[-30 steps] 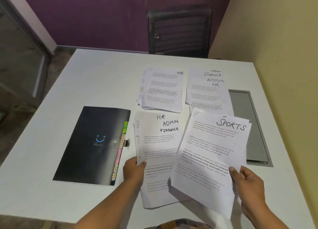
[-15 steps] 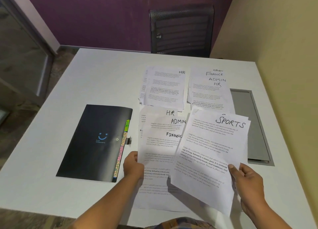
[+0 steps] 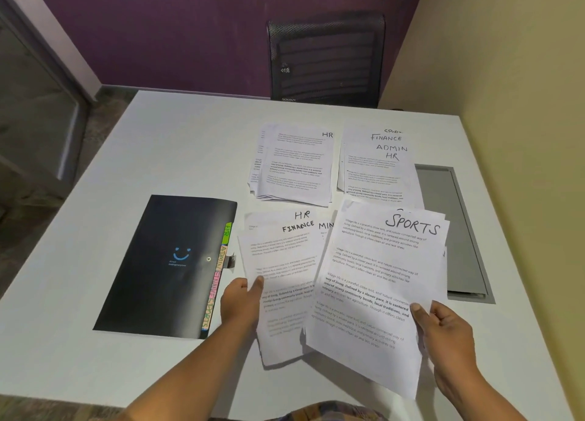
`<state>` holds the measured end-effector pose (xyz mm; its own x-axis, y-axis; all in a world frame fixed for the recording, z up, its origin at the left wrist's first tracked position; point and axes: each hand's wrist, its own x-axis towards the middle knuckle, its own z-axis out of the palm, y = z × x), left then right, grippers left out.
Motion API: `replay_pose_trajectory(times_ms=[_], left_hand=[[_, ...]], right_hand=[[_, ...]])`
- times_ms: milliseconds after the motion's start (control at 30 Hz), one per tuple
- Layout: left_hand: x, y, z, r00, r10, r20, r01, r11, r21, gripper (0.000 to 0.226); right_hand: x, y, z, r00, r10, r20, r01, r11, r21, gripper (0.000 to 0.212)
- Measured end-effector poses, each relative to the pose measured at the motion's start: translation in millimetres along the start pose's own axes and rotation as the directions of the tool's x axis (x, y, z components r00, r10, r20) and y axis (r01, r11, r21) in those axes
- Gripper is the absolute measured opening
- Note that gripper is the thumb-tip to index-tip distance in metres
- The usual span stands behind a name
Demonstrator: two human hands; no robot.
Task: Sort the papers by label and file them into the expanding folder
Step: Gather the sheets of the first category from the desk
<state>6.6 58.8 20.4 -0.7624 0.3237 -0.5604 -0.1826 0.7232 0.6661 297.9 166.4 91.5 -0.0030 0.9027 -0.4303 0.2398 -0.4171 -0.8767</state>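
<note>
My right hand (image 3: 443, 332) holds a small sheaf of papers topped by a sheet marked SPORTS (image 3: 376, 287), tilted above the table. My left hand (image 3: 240, 303) pinches the left edge of the sheet marked FINANCE (image 3: 285, 262), which lies on a fanned pile showing HR and part of ADMIN. The black expanding folder (image 3: 164, 262) lies shut to the left, with coloured tabs along its right edge. Two more piles lie farther back: one topped HR (image 3: 294, 164), one showing FINANCE, ADMIN and HR (image 3: 380, 173).
The white table (image 3: 177, 142) meets a yellow wall on the right. A grey cable hatch (image 3: 449, 230) is set into the table by that wall. A black mesh chair (image 3: 326, 59) stands behind the far edge.
The FINANCE sheet under my left hand has slid up and left over the HR and ADMIN sheets. The SPORTS sheaf in my right hand has hardly moved.
</note>
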Motion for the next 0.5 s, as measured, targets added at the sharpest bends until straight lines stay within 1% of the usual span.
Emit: replay_pose_trajectory(times_ms=[33, 67, 133, 167, 200, 233, 267, 300, 333, 367, 433, 500], left_hand=[[0.5, -1.5, 0.5, 1.0, -0.016, 0.003, 0.016, 0.999, -0.049, 0.026], [-0.5, -2.5, -0.3, 1.0, -0.017, -0.022, 0.015, 0.997, -0.082, 0.027], [-6.4, 5.4, -3.6, 0.993, 0.087, -0.084, -0.09, 0.995, -0.033, 0.044], [-11.4, 14.6, -4.4, 0.986, 0.157, -0.064, -0.159, 0.987, -0.031, 0.049], [-18.5, 26.8, -4.7, 0.976, 0.216, 0.034, -0.212, 0.973, -0.086, 0.054], [-26.5, 40.8, -4.9, 0.949, 0.264, 0.172, -0.237, 0.958, -0.162, 0.062], [-34.9, 54.2, -5.3, 0.898, 0.309, 0.314, -0.245, 0.943, -0.226, 0.067], [-42.7, 67.2, -5.5, 0.834, 0.349, 0.427, -0.253, 0.93, -0.265, 0.064], [-48.3, 78.6, -5.2, 0.783, 0.383, 0.49, -0.27, 0.919, -0.287, 0.054], [-51.4, 88.0, -4.0, 0.764, 0.407, 0.5, -0.291, 0.91, -0.294, 0.041], [-54.2, 103.2, -2.3, 0.766, 0.459, 0.451, -0.339, 0.883, -0.324, 0.025], [-53.6, 111.4, -0.9, 0.77, 0.507, 0.387, -0.375, 0.851, -0.369, 0.02]], right_hand=[[1.4, 1.2, 0.3, 1.0, -0.002, 0.008, 0.002, 1.0, 0.013, 0.045], [1.8, 1.8, 1.6, 0.999, -0.015, 0.03, 0.015, 1.0, 0.024, 0.04], [4.6, 2.4, 1.8, 0.995, -0.024, 0.093, 0.022, 0.999, 0.024, 0.033], [5.0, -0.5, 3.7, 0.994, -0.026, 0.108, 0.023, 0.999, 0.025, 0.027], [4.3, -6.1, 7.1, 0.991, -0.044, 0.125, 0.042, 0.999, 0.021, 0.02], [4.0, -11.2, 10.2, 0.988, -0.072, 0.14, 0.069, 0.997, 0.027, 0.016], [2.4, -18.9, 15.2, 0.982, -0.111, 0.153, 0.105, 0.994, 0.042, 0.012], [2.5, -24.7, 19.2, 0.976, -0.144, 0.162, 0.137, 0.989, 0.052, 0.01], [0.9, -33.4, 23.7, 0.97, -0.176, 0.168, 0.167, 0.984, 0.067, 0.012], [3.1, -38.2, 26.8, 0.963, -0.205, 0.175, 0.194, 0.978, 0.079, 0.014], [9.6, -47.5, 33.1, 0.948, -0.254, 0.192, 0.247, 0.967, 0.059, 0.015], [16.6, -54.6, 39.3, 0.927, -0.302, 0.223, 0.308, 0.951, 0.007, 0.017]])
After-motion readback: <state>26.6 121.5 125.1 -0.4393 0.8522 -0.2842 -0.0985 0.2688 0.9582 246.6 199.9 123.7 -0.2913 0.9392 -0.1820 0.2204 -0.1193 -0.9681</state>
